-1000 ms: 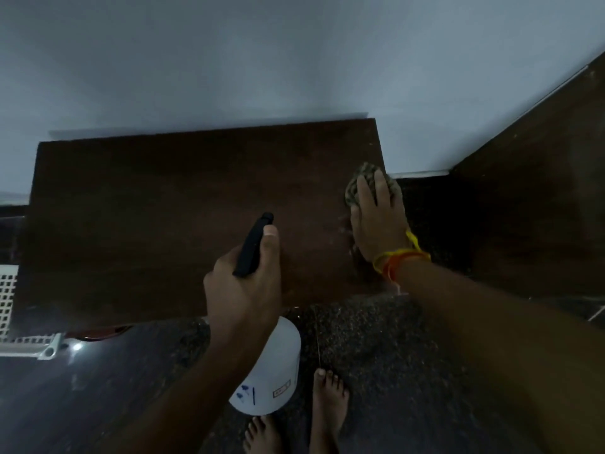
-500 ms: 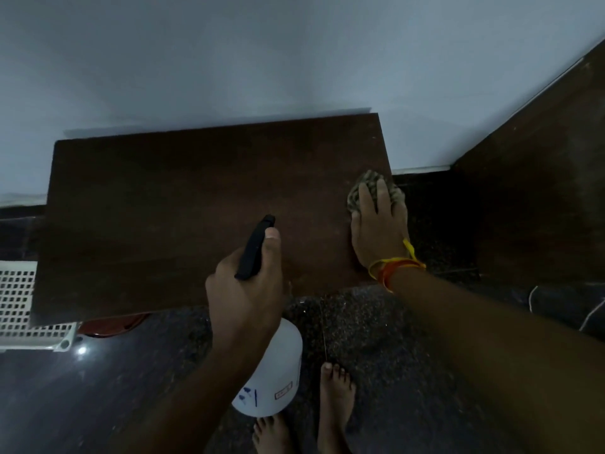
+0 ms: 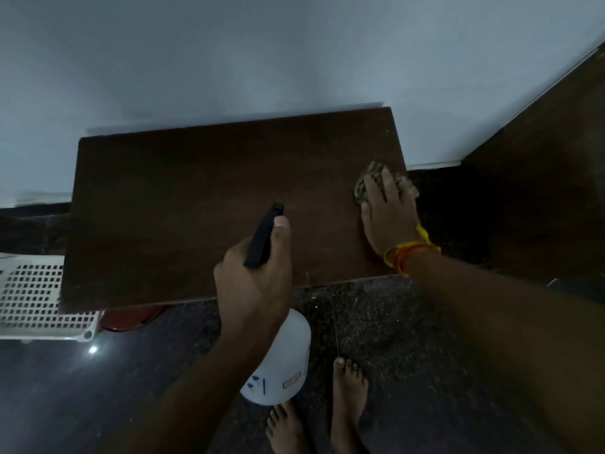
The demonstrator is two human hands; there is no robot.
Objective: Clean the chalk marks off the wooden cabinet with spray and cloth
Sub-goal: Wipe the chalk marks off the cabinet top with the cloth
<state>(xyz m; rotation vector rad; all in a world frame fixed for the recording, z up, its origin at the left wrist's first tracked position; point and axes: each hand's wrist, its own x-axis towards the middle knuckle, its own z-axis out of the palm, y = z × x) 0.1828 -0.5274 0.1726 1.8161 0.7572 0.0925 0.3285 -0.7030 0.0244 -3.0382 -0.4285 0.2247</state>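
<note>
One cloth (image 3: 386, 183), mottled green and bunched, lies on the top of the one wooden cabinet (image 3: 196, 208) at its right edge, near the far right corner, and part of it hangs past that edge. The right hand (image 3: 388, 217) lies flat on the cloth with its fingers straight, pressing it to the wood; the cloth shows beyond the fingertips and to either side of them. Yellow and orange threads (image 3: 409, 253) circle that wrist. One spray bottle (image 3: 281, 358), white with a black spray head (image 3: 263, 237), hangs in front of the cabinet's near edge, its head over the wood and its body over the floor (image 3: 409, 339). The left hand (image 3: 253, 283) grips the bottle's neck, fingers curled round it and the thumb laid along the black head. No chalk marks can be made out on the dark top. Two bare feet (image 3: 347, 398) stand on the speckled floor below the bottle. One white perforated basket (image 3: 32, 299) sits beside the cabinet's near left corner.
</note>
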